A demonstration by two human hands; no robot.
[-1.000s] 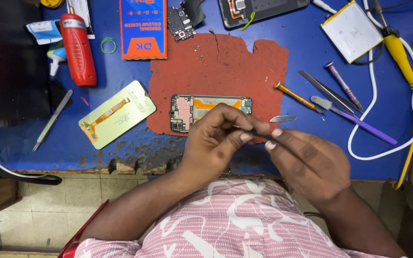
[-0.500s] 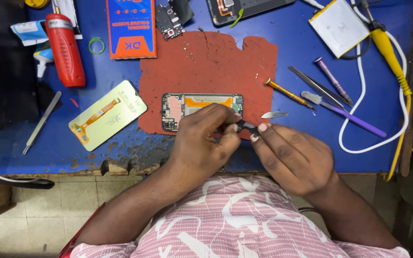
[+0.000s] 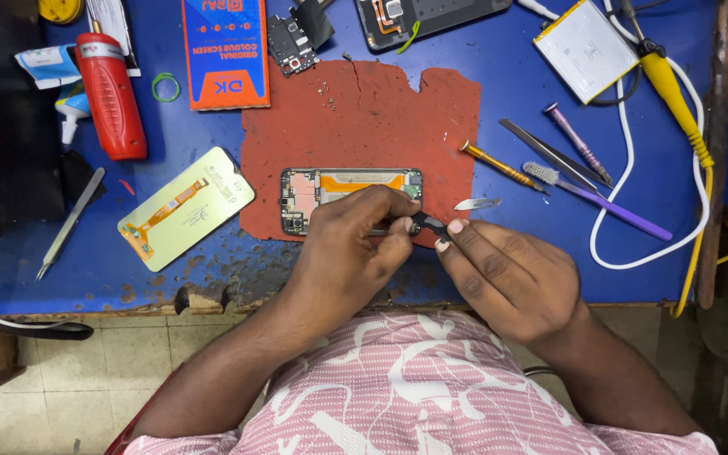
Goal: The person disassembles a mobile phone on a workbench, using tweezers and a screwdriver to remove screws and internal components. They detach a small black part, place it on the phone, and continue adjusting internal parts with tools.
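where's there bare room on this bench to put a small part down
Bare red mat above the opened phone, below the orange box. Bare blue table between the mat and the white battery. Crowded: the right side with tweezers, brush and screwdrivers, and where both hands work.

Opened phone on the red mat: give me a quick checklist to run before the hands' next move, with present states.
1. Phone lies flat on mat: ok.
2. Left hand grips a small dark part: ok.
3. Right hand fingertips touch that part: ok.
4. What the part is: cannot tell.
5. Blade and screwdriver lie beside the hands: ok.
6. Phone's right end visible: not ok, hidden by left hand.
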